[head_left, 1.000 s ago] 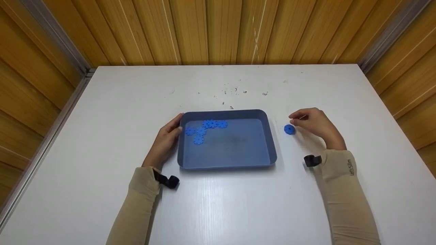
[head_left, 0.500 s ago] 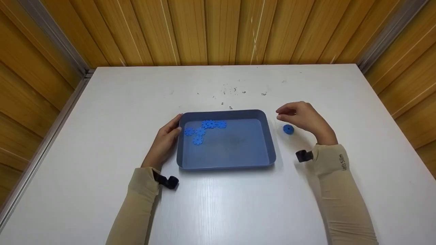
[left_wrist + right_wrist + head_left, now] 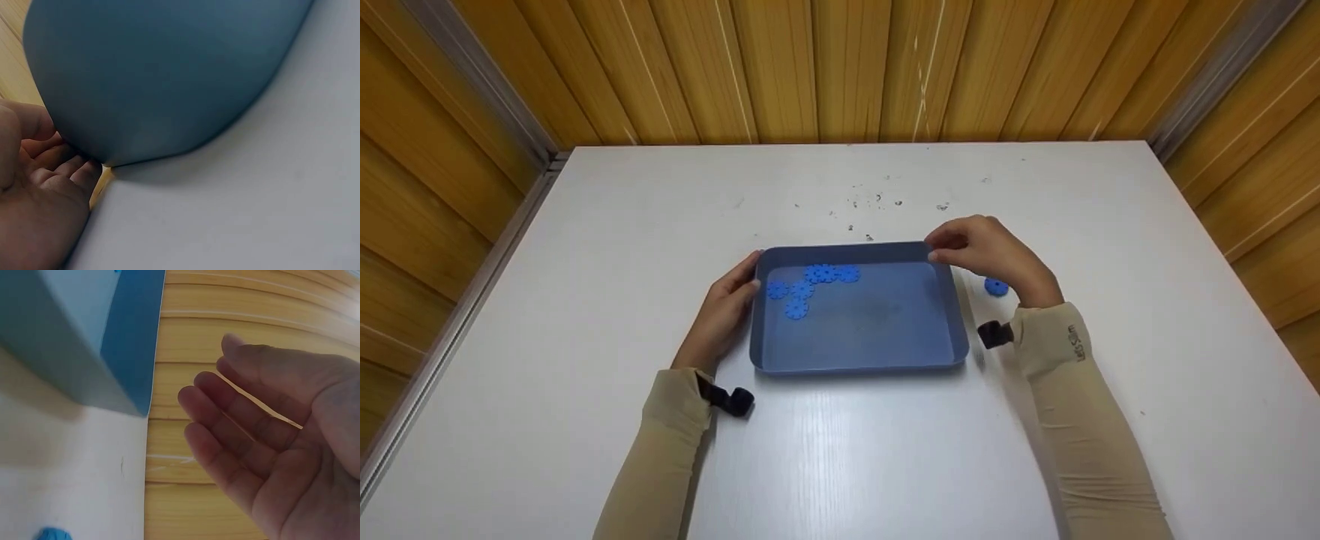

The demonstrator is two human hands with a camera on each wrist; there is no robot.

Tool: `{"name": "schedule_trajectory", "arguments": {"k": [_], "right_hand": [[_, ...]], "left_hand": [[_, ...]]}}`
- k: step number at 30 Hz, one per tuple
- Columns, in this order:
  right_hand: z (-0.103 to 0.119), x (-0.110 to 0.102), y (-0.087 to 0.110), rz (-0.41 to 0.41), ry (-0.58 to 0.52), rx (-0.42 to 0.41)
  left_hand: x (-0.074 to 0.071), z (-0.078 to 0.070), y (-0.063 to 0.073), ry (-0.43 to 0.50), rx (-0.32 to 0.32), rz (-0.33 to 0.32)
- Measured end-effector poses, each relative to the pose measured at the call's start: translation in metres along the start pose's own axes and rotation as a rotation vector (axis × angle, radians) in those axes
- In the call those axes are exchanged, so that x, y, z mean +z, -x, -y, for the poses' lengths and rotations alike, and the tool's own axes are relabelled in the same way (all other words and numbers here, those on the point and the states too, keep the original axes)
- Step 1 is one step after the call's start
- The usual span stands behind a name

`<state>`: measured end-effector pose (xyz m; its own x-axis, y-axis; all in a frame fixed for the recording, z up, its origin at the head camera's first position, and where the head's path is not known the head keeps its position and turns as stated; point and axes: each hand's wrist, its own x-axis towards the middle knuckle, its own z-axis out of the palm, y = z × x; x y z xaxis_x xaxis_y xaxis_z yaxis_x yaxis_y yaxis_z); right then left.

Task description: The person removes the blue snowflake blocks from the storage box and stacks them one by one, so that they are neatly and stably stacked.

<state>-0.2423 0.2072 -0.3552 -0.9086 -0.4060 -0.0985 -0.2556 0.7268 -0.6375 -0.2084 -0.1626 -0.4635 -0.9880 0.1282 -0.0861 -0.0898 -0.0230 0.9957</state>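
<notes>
A blue-grey rectangular tray (image 3: 877,330) lies on the white table. Several blue notched interlocking discs (image 3: 797,308) are spread in its back left part, some overlapping. My left hand (image 3: 724,311) holds the tray's left wall, its thumb at the rim; in the left wrist view the fingers (image 3: 84,174) bend against the outer wall. Over the tray's back right corner is my right hand (image 3: 986,251), thumb and fingers loosely bent with a gap, and nothing shows between them in the right wrist view. Just right of the tray, another blue disc (image 3: 996,286) lies partly behind that hand.
The white table (image 3: 840,457) reaches back to a wood-patterned panel wall (image 3: 780,75), with more panels at both sides. Small dark marks (image 3: 877,199) dot the tabletop behind the tray. A black wrist camera (image 3: 737,402) juts from each sleeve.
My right hand has moved left, from beside the blue disc on the table to the tray's back right corner. The left hand and the tray have stayed put.
</notes>
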Motion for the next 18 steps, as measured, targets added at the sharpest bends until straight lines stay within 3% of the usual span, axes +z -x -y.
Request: {"name": "schedule_trajectory", "arguments": {"k": [11,18], "right_hand": [[0.016,0.011,-0.017,0.088,0.023,-0.018],[0.023,0.025,-0.031,0.159,0.049,-0.072]], "left_hand": [[0.003,0.002,-0.003,0.037,0.005,0.025],[0.002,0.002,-0.003,0.07,0.031,0.039]]}}
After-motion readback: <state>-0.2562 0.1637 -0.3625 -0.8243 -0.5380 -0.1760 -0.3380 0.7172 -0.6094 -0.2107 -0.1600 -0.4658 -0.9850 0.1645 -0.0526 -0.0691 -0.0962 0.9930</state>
